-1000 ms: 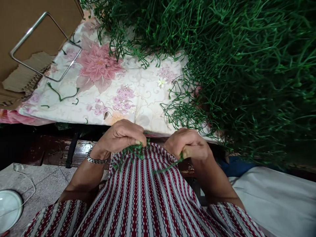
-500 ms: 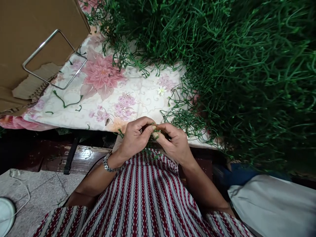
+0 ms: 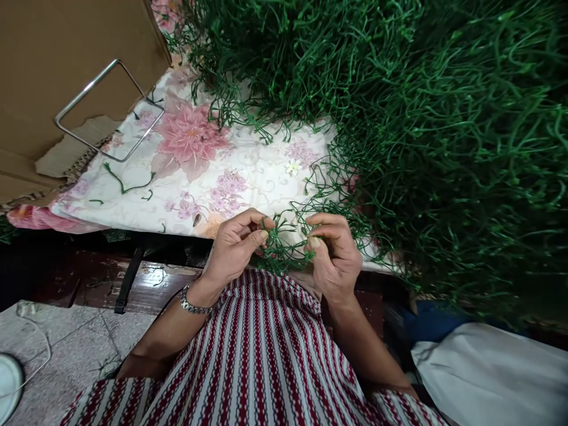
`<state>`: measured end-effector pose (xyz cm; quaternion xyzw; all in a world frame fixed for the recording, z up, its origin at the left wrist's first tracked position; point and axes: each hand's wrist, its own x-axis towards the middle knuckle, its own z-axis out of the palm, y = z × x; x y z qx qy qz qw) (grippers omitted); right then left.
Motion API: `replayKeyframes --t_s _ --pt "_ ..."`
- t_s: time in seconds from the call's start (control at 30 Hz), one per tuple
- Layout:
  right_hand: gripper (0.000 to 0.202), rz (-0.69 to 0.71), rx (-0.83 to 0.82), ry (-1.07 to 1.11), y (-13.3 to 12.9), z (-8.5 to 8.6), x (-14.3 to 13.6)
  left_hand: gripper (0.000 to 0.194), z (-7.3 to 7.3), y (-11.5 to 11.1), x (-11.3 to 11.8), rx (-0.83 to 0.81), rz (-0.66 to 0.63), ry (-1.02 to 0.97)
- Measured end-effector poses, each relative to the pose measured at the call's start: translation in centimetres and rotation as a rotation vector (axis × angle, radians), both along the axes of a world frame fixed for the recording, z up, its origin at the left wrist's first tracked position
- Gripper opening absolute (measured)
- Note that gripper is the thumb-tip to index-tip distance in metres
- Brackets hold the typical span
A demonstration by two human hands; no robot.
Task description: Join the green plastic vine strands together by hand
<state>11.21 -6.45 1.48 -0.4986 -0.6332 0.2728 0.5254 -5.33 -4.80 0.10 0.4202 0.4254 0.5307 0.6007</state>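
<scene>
Between my two hands hangs a small bunch of green plastic-looking stems, over the front edge of the table. My left hand pinches its left side between thumb and fingers. On the right side, my right hand closes thumb and fingers on stem ends of the same bunch. A large heap of similar green stems covers the right and back of the table, its loose strands reaching close to my right hand.
A flowered cloth covers the table. At the left stand a cardboard box and a bent metal wire frame. Loose green bits lie on the cloth. Grey fabric is at the lower right.
My hands were together at the fingertips and have moved apart, with the green bunch now spread between them. The view has shifted slightly.
</scene>
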Motion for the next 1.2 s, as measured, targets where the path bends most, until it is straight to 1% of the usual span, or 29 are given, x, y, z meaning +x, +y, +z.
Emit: replayKeyframes --t_s 0.1,0.13,0.17,0.27,0.3,0.33,0.37,0.4,0.47,0.53,0.57,0.6,0.67,0.77,0.83,0.9,0.97,1.0,1.07,1.13,1.2 --pt "0.006 0.108 -0.057 0.133 -0.2 0.0 0.2 0.009 -0.1 0.0 0.0 0.065 0.059 0.04" --pt "0.007 0.116 -0.08 0.16 -0.3 0.1 0.3 0.009 -0.1 0.0 0.0 0.09 0.078 0.052" --pt "0.008 0.095 -0.101 0.172 -0.4 0.1 0.5 0.009 0.0 0.0 -0.1 0.111 0.094 0.069" --pt "0.01 -0.079 -0.092 0.148 -0.5 0.6 1.5 0.009 0.3 -0.2 -0.3 0.155 0.109 0.156" --pt "0.012 -0.117 -0.07 0.115 -0.4 1.0 1.8 0.009 0.5 -0.2 -0.4 0.166 0.099 0.187" --pt "0.014 -0.12 -0.043 0.056 -0.2 1.4 2.0 0.009 0.6 -0.3 -0.4 0.179 0.084 0.208" --pt "0.015 -0.084 -0.018 -0.025 0.1 1.9 2.0 0.01 0.8 -0.4 -0.4 0.194 0.063 0.22" --pt "0.015 -0.008 -0.001 -0.117 0.4 2.3 1.9 0.011 0.9 -0.5 -0.3 0.215 0.04 0.224" --pt "0.016 0.207 0.001 -0.286 1.2 2.9 1.3 0.013 1.1 -0.6 -0.1 0.273 0.002 0.227" --pt "0.021 0.393 -0.016 -0.394 1.8 2.9 0.5 0.016 1.2 -0.8 0.1 0.333 -0.003 0.242" --pt "0.024 0.451 -0.026 -0.43 2.0 2.7 0.1 0.016 1.2 -1.0 0.1 0.355 0.01 0.249" --pt "0.025 0.481 -0.03 -0.46 2.1 2.4 -0.2 0.016 1.2 -1.1 0.2 0.371 0.027 0.254" --pt "0.021 0.482 -0.019 -0.49 1.9 1.7 -0.5 0.016 1.1 -1.2 0.2 0.381 0.046 0.261" --pt "0.012 0.398 0.074 -0.46 1.2 0.7 -0.6 0.015 1.0 -1.3 0.1 0.364 0.033 0.28" --pt "0.01 0.342 0.146 -0.45 0.8 0.3 -0.6 0.012 1.2 -1.2 0.0 0.324 -0.013 0.3" --pt "0.01 0.308 0.199 -0.471 0.6 0.1 -0.5 0.009 1.4 -1.0 -0.2 0.256 -0.112 0.33" --pt "0.009 0.308 0.222 -0.512 0.5 0.1 -0.3 0.006 1.7 -0.9 -0.5 0.205 -0.216 0.393" --pt "0.009 0.321 0.222 -0.538 0.4 0.1 -0.2 0.006 1.8 -0.9 -0.6 0.204 -0.251 0.446" --pt "0.01 0.359 0.21 -0.603 0.4 0.3 0.1 0.006 2.1 -1.0 -0.8 0.276 -0.288 0.589" --pt "0.012 0.391 0.2 -0.683 0.4 0.7 0.3 0.011 2.3 -1.1 -1.0 0.39 -0.313 0.72" --pt "0.015 0.424 0.186 -0.752 0.5 1.3 0.7 0.018 2.6 -1.1 -1.2 0.458 -0.352 0.765"
